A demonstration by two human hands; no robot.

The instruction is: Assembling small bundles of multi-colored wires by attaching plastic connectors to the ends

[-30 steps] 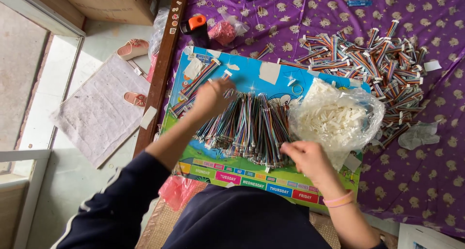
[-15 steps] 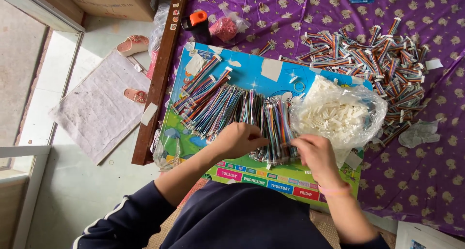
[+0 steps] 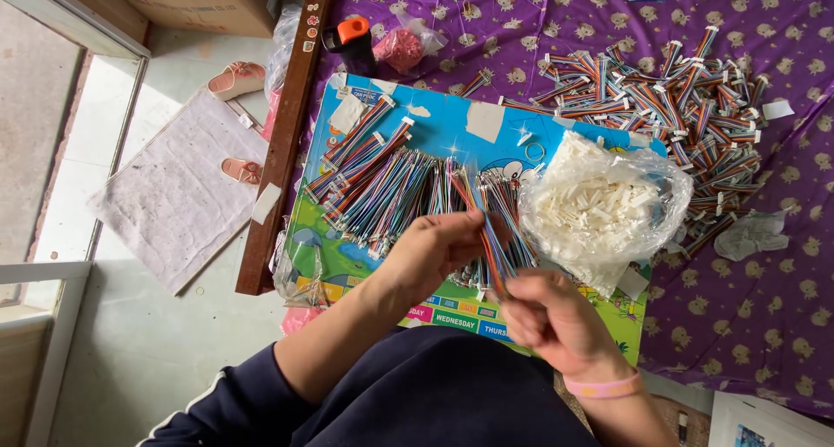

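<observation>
Low in the frame, right of centre, the right hand [image 3: 556, 321] is seen closed, with a pink band [image 3: 603, 384] worn at its wrist. A thin bundle of multicoloured wires [image 3: 488, 238] is pinched at its lower end by this hand. Just left and slightly above, the left hand [image 3: 434, 247] is closed on the same bundle, the fingers curled round it. Beneath both hands a colourful picture board [image 3: 434, 125] is laid flat; rows of striped wire bundles [image 3: 382, 186] are spread across it. On the board's right part a clear plastic bag of small white connectors [image 3: 599, 208] is placed. Further up and right, a loose heap of finished wire harnesses [image 3: 678, 99] is seen on the purple patterned cloth [image 3: 782, 282]. At upper left, a pink sandal [image 3: 234, 79] is noted on the floor.
</observation>
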